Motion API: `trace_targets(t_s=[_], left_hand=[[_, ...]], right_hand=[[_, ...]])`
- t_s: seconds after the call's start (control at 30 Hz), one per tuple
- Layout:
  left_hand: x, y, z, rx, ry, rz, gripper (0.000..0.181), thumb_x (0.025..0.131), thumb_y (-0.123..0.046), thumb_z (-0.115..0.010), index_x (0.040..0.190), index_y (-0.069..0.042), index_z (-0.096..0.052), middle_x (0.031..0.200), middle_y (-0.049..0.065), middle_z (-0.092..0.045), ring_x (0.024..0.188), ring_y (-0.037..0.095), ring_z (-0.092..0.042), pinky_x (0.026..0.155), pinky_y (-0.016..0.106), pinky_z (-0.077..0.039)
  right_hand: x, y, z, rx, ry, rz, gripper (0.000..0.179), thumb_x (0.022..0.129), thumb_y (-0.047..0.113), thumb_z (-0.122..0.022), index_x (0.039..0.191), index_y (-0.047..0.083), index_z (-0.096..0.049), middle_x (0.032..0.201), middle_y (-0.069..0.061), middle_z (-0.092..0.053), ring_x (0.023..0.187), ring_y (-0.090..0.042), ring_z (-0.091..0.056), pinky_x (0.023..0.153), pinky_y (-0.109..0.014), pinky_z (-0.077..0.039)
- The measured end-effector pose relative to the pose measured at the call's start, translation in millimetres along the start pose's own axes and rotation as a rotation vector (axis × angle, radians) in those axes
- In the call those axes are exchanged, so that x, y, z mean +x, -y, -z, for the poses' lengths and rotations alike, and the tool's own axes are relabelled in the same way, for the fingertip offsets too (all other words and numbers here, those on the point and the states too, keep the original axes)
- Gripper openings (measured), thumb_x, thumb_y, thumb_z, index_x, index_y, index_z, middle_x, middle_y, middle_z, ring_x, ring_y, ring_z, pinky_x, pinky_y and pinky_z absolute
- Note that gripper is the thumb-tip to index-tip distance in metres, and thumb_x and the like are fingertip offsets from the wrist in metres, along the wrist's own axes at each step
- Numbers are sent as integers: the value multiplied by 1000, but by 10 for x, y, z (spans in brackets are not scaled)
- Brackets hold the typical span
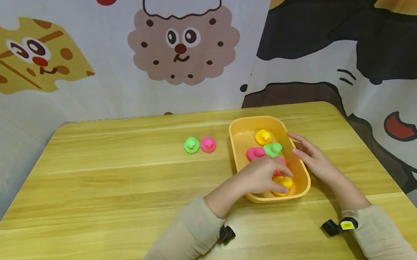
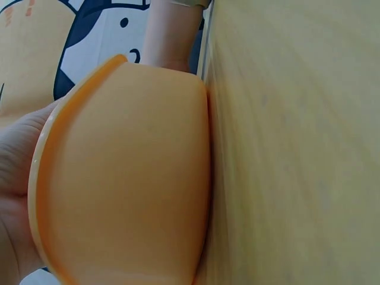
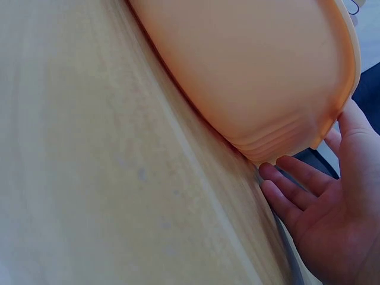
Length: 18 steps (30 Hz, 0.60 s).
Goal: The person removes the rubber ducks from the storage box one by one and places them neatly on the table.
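Note:
An orange plastic basin [image 1: 237, 144] stands on the table and holds several small rubber ducks. My left hand [image 1: 261, 174] reaches over its near left rim, with thumb and fingers around a yellow rubber duck [image 1: 286, 182] at the near end. Farther back lie another yellow duck [image 1: 263, 137], a green duck [image 1: 273, 149] and a pink duck [image 1: 255, 154]. More pink shows partly behind my left fingers. Against the basin's right side rests my right hand [image 1: 315, 160], its thumb at the rim and its fingers extended along the outer wall [image 3: 279, 127].
Left of the basin, a green duck [image 1: 191, 145] and a pink duck [image 1: 208, 144] sit side by side on the wooden table [image 1: 107, 195]. A cartoon-printed curtain [image 1: 191, 98] hangs behind the table's far edge.

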<state>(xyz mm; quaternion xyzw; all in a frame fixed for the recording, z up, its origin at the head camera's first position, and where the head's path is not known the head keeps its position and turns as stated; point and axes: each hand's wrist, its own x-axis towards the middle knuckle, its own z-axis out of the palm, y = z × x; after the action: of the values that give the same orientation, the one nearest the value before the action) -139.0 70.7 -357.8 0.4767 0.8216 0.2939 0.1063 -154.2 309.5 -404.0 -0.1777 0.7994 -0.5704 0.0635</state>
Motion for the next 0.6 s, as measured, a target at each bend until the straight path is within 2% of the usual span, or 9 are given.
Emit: trace_targets(t_s=[0.33, 0.6], left_hand=[[88, 2, -69, 45, 19, 113, 30, 81, -30, -78, 109, -18, -73, 94, -15, -62, 81, 1, -52, 72, 10, -36], [109, -14, -97, 125, 8, 139, 28, 80, -33, -78, 104, -20, -74, 88, -17, -60, 79, -3, -49, 76, 14, -35]], right_hand=[[3, 10, -7, 5, -1, -8, 50, 104, 14, -41, 151, 9, -25, 138, -33, -37, 111, -5, -53, 82, -23, -50], [7, 12, -8, 5, -6, -6, 50, 104, 14, -41, 151, 9, -26, 137, -35, -37, 111, -5, -53, 82, -23, -50]])
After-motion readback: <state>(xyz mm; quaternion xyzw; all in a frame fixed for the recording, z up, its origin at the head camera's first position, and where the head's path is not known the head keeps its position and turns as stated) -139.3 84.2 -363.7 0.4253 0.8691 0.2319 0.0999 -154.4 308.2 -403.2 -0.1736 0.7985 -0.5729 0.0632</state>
